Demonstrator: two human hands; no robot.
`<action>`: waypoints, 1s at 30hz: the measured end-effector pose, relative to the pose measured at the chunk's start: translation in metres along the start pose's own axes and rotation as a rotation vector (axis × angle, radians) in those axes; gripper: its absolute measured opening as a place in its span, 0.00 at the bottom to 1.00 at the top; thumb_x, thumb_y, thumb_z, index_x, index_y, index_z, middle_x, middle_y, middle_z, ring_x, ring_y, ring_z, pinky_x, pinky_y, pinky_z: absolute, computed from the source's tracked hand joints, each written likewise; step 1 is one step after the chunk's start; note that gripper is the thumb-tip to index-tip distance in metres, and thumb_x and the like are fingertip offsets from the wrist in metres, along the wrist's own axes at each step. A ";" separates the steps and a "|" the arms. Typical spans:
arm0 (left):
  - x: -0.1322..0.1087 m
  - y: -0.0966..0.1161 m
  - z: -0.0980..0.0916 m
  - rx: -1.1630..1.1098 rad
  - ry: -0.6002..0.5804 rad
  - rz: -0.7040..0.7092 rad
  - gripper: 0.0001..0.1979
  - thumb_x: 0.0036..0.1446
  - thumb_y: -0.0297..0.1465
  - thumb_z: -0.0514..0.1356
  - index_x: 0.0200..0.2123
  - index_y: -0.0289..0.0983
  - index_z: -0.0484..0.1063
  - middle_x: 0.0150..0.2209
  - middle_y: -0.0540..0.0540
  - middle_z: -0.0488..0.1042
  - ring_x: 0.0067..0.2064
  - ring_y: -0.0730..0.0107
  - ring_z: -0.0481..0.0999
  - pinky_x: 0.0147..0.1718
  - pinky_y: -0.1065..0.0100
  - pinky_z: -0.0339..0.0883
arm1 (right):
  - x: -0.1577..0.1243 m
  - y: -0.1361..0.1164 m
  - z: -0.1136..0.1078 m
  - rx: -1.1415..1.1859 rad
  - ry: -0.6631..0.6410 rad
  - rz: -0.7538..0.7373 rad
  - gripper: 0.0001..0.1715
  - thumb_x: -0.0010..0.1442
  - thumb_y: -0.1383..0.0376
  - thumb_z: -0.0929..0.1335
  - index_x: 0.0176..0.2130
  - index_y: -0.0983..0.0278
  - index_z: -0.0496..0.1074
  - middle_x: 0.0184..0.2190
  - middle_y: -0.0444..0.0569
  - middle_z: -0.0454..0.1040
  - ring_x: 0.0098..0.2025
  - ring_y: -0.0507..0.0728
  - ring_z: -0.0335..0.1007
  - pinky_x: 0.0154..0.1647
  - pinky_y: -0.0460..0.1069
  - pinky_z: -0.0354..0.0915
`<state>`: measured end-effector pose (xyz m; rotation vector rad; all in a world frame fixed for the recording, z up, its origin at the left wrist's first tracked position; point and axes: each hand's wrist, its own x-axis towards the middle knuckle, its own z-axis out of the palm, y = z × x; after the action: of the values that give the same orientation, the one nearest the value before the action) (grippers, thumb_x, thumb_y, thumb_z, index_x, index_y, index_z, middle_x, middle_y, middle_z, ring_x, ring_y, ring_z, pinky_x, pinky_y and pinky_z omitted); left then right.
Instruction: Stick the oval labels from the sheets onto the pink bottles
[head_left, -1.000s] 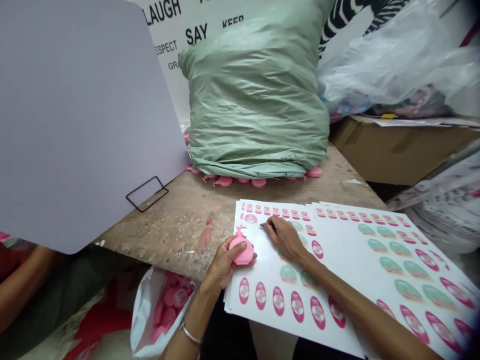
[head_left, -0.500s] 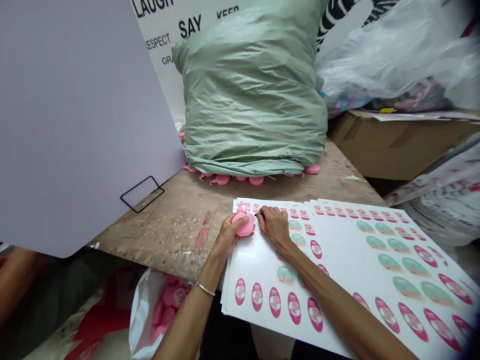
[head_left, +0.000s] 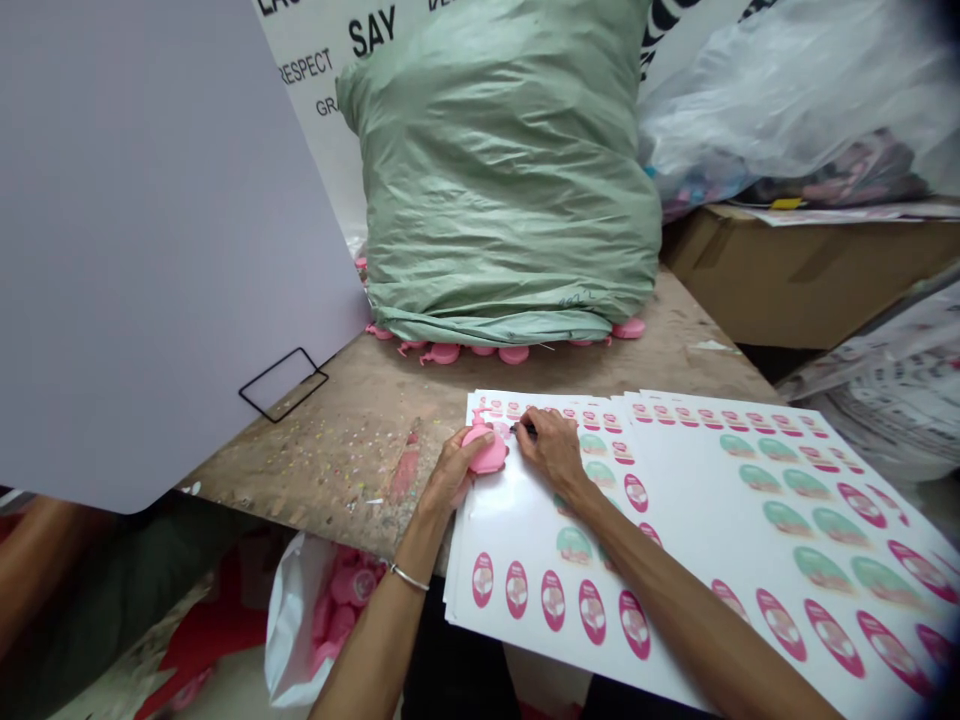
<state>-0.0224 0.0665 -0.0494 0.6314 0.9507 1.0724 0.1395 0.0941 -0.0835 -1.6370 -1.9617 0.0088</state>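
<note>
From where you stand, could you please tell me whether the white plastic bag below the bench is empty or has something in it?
It is not empty: the white plastic bag stands open, with pink plastic pieces heaped inside.

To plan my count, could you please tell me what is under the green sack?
Pink plastic pieces stick out along the front of the green sack; anything farther under it is covered.
</note>
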 end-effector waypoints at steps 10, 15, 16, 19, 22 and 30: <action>-0.025 -0.009 0.004 0.003 -0.010 -0.051 0.17 0.48 0.32 0.68 0.40 0.29 0.71 0.40 0.37 0.76 0.35 0.62 0.80 0.32 0.67 0.74 | 0.003 0.001 -0.002 0.029 -0.052 0.042 0.06 0.59 0.66 0.63 0.30 0.63 0.67 0.28 0.46 0.73 0.37 0.57 0.63 0.39 0.51 0.46; -0.020 -0.013 0.001 0.001 -0.031 -0.044 0.17 0.49 0.32 0.67 0.40 0.29 0.72 0.40 0.36 0.77 0.36 0.61 0.80 0.32 0.68 0.74 | 0.004 -0.002 -0.004 0.067 -0.115 0.115 0.07 0.57 0.62 0.64 0.30 0.62 0.66 0.29 0.46 0.73 0.38 0.57 0.64 0.39 0.51 0.48; -0.019 -0.013 0.001 0.001 -0.037 -0.044 0.17 0.49 0.32 0.67 0.41 0.29 0.72 0.40 0.36 0.77 0.36 0.61 0.80 0.32 0.68 0.74 | 0.005 -0.003 -0.005 0.071 -0.131 0.137 0.08 0.57 0.60 0.64 0.30 0.62 0.66 0.30 0.46 0.74 0.38 0.57 0.64 0.39 0.51 0.49; -0.019 -0.014 -0.001 0.001 -0.047 -0.043 0.18 0.48 0.33 0.68 0.41 0.30 0.72 0.39 0.37 0.77 0.37 0.61 0.80 0.33 0.68 0.74 | 0.015 -0.003 -0.006 0.086 -0.202 0.224 0.10 0.54 0.58 0.66 0.31 0.62 0.67 0.30 0.48 0.74 0.38 0.59 0.65 0.38 0.51 0.51; -0.019 -0.014 -0.002 0.006 -0.051 -0.041 0.18 0.47 0.33 0.68 0.40 0.30 0.72 0.39 0.37 0.77 0.36 0.62 0.79 0.32 0.68 0.73 | 0.034 0.001 -0.008 0.130 -0.323 0.318 0.11 0.49 0.57 0.68 0.28 0.62 0.69 0.26 0.46 0.73 0.32 0.56 0.65 0.32 0.49 0.52; -0.019 -0.017 -0.002 0.052 -0.025 0.003 0.21 0.44 0.35 0.70 0.40 0.29 0.73 0.38 0.39 0.77 0.34 0.67 0.78 0.33 0.70 0.71 | 0.066 0.013 -0.010 0.439 -0.520 0.391 0.17 0.40 0.55 0.74 0.16 0.64 0.68 0.11 0.39 0.60 0.16 0.48 0.53 0.17 0.45 0.47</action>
<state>-0.0197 0.0428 -0.0574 0.6879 0.9583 1.0432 0.1497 0.1538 -0.0518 -1.7896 -1.7638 1.0301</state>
